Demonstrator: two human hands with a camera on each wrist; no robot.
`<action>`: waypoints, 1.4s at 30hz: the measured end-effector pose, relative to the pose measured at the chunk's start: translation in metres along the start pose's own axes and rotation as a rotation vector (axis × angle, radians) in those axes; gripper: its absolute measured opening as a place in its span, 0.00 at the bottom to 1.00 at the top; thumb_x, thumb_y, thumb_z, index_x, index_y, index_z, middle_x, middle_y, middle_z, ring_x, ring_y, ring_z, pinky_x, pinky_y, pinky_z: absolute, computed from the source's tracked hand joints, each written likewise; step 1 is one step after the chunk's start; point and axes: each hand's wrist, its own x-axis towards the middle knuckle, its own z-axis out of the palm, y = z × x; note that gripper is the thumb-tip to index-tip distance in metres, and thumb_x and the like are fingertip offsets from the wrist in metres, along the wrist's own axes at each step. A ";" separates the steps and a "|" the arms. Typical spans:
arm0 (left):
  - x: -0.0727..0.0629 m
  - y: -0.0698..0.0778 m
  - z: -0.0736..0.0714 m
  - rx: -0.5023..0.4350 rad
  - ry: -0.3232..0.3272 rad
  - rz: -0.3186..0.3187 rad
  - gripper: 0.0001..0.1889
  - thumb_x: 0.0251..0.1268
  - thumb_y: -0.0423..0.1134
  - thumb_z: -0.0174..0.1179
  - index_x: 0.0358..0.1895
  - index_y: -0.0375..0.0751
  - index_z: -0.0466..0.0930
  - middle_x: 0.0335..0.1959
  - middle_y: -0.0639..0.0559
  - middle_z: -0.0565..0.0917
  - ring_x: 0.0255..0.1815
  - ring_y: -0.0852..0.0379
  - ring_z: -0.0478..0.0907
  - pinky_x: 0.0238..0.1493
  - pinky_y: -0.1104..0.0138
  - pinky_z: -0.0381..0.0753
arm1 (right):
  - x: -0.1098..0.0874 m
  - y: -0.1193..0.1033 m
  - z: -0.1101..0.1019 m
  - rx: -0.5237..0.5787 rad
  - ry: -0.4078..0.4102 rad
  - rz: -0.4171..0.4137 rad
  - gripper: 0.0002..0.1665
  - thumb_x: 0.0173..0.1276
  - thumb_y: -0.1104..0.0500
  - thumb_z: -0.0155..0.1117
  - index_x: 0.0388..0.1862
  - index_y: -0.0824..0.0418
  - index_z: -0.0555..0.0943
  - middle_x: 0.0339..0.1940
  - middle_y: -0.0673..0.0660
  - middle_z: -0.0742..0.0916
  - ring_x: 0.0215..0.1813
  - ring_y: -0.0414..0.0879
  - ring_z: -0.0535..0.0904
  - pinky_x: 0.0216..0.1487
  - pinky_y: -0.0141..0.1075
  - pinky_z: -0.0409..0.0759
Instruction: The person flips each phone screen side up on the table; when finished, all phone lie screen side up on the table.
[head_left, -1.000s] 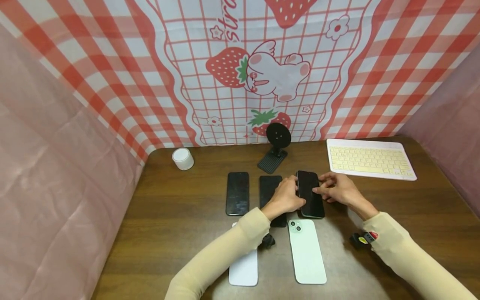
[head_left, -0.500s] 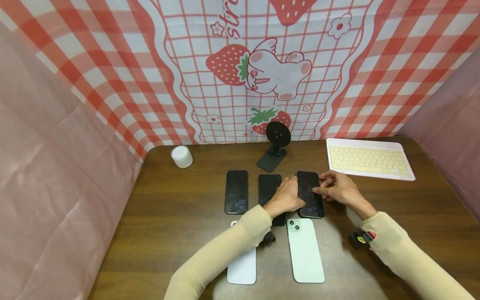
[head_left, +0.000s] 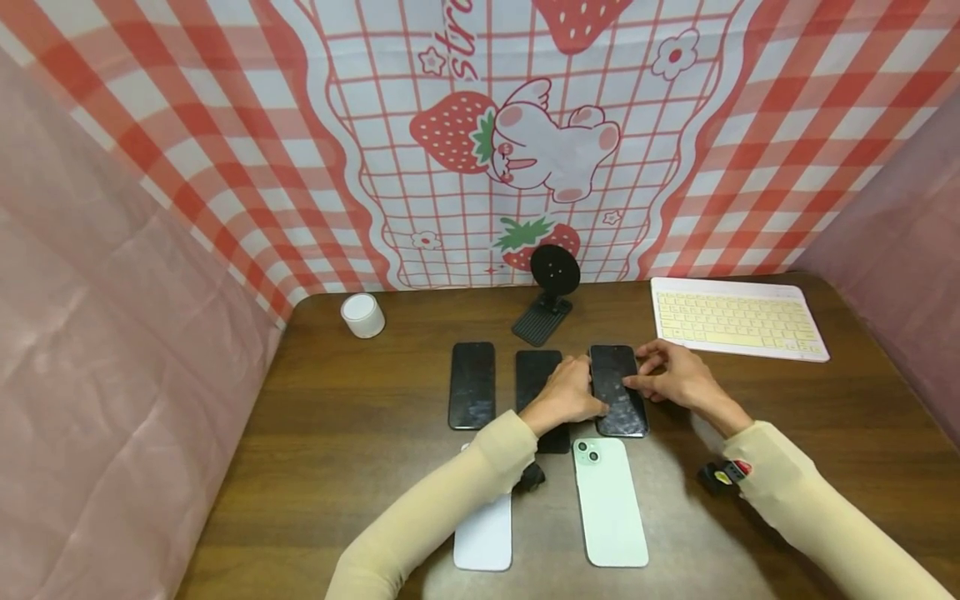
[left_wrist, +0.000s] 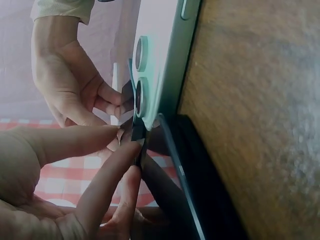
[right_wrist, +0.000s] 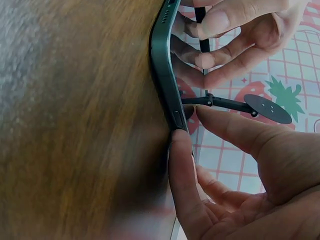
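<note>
A smartphone (head_left: 618, 408) with a black screen lies face up at the right of a row of three, between both hands. My left hand (head_left: 572, 392) grips its left long edge with thumb and fingers, reaching across the middle phone (head_left: 530, 372). At the opposite edge, my right hand (head_left: 677, 377) pinches it, thumb tip at the screen and a finger (right_wrist: 182, 155) against the green side. Just below lies a pale green phone (head_left: 611, 504), back up, with two camera lenses. A white phone (head_left: 483, 537) is partly hidden under the left sleeve.
Another black-screened phone (head_left: 472, 386) lies at the row's left. Behind the row stands a black folding phone stand (head_left: 553, 275). A white cylinder (head_left: 363, 316) is at the back left, a keyboard with yellow keys (head_left: 738, 321) at the back right. Cloth hangs behind the table.
Smudges and a pale reflection now show on the held smartphone's screen, which was darker before, and its tilt appears slightly changed. Both hands stay in nearly the same place.
</note>
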 end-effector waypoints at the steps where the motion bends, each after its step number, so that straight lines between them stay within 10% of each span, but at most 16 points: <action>1: -0.001 -0.001 0.000 -0.014 0.002 0.004 0.42 0.53 0.42 0.79 0.71 0.31 0.72 0.53 0.43 0.84 0.56 0.50 0.80 0.57 0.65 0.81 | 0.000 0.000 0.000 0.006 -0.006 -0.002 0.34 0.66 0.58 0.77 0.63 0.74 0.73 0.41 0.64 0.88 0.30 0.41 0.85 0.31 0.35 0.87; 8: -0.010 -0.011 -0.007 -0.152 -0.020 0.012 0.49 0.56 0.47 0.79 0.78 0.36 0.64 0.56 0.45 0.86 0.55 0.53 0.84 0.60 0.65 0.82 | -0.002 0.000 -0.001 0.024 -0.053 -0.023 0.34 0.73 0.56 0.70 0.68 0.76 0.71 0.42 0.66 0.88 0.31 0.42 0.85 0.31 0.36 0.87; 17: -0.035 -0.038 -0.031 -0.362 -0.035 0.125 0.44 0.61 0.41 0.76 0.79 0.39 0.64 0.59 0.39 0.83 0.39 0.57 0.90 0.38 0.70 0.86 | -0.007 -0.010 0.002 0.009 -0.008 -0.030 0.32 0.74 0.55 0.68 0.68 0.72 0.72 0.43 0.66 0.88 0.28 0.43 0.84 0.29 0.37 0.86; 32: -0.106 -0.080 -0.052 -0.214 0.150 0.171 0.38 0.66 0.45 0.73 0.76 0.36 0.69 0.57 0.38 0.82 0.47 0.47 0.85 0.44 0.64 0.85 | -0.024 -0.034 0.030 0.008 -0.080 -0.176 0.26 0.74 0.56 0.69 0.64 0.69 0.77 0.38 0.61 0.87 0.28 0.45 0.85 0.27 0.37 0.85; 42: -0.144 -0.098 -0.046 -0.116 0.264 0.047 0.36 0.66 0.47 0.73 0.72 0.35 0.71 0.50 0.40 0.79 0.43 0.49 0.80 0.39 0.66 0.76 | -0.041 -0.048 0.056 0.107 -0.206 -0.227 0.26 0.74 0.59 0.69 0.65 0.69 0.76 0.40 0.61 0.89 0.29 0.48 0.86 0.26 0.39 0.85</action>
